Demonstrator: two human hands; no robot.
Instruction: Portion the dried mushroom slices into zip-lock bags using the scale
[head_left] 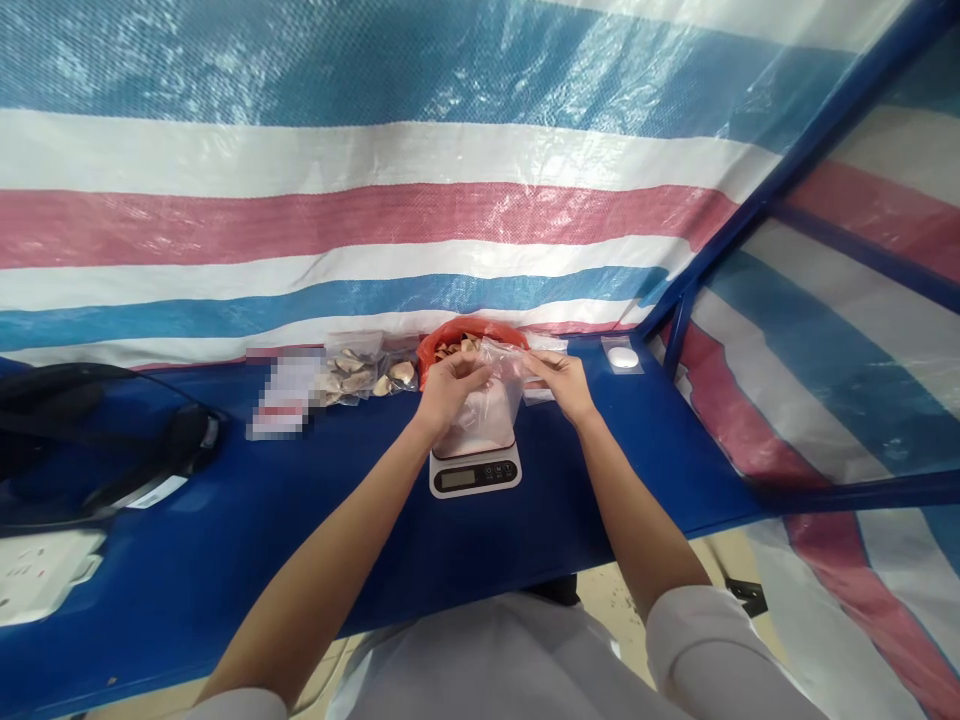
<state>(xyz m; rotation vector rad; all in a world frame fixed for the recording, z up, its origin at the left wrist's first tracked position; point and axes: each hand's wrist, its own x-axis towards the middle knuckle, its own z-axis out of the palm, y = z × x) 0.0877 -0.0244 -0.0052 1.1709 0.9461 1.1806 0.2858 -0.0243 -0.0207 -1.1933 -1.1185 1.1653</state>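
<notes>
A clear plastic bag [504, 385] hangs between my two hands above a white digital scale [475, 474]. My left hand [452, 385] pinches the bag's upper left edge. At the upper right edge, the fingers of my right hand [561, 380] are closed on it. No contents can be made out inside the bag. Behind my hands lies an open red plastic bag [480, 328] with brown, dried-looking pieces [459, 346] in it. The bag and my left hand partly cover the scale's platform, and its display shows no readable number.
Filled clear bags [349, 372] and a smaller one [396, 376] lie left of the red bag. A small packet with a white disc [622, 357] sits at the right. Black headgear [150, 450] and a white power strip [45, 570] occupy the left. Striped sheeting [360, 215] rises behind the blue table [300, 530].
</notes>
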